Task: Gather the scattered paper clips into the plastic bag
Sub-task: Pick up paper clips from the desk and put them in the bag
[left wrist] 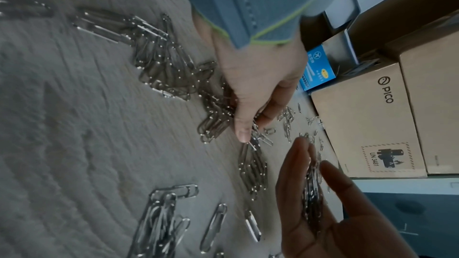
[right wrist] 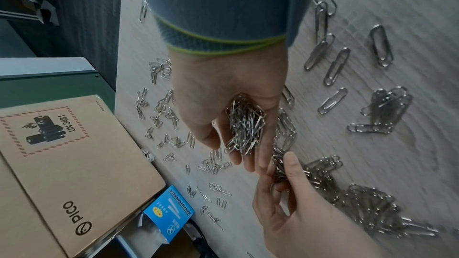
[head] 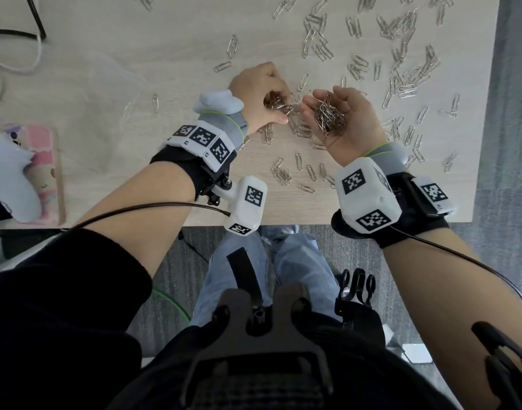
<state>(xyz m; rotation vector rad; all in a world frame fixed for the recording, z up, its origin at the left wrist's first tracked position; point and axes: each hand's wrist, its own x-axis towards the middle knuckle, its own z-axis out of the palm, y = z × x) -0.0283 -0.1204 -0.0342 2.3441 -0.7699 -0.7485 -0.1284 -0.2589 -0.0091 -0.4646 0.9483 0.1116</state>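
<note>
Silver paper clips (head: pixel 402 75) lie scattered over the right half of the wooden table (head: pixel 171 48). My left hand (head: pixel 283 106) grips a small bunch of clips just above the tabletop; the left wrist view shows its thumb (left wrist: pixel 242 130) pinching them. Right beside it, my right hand (head: pixel 322 102) is turned palm up and loosely cupped, carrying a pile of clips (right wrist: pixel 244 125). The fingertips of both hands nearly touch. The clear plastic bag (head: pixel 111 93) lies flat on the table to the left, faint and hard to make out.
A white controller (head: pixel 8 179) rests on a pink phone case (head: pixel 46 173) at the table's left edge. Cables (head: pixel 20 34) run at the top left. Cardboard boxes (right wrist: pixel 74 164) and a small blue box (right wrist: pixel 171 215) stand past the table's far side.
</note>
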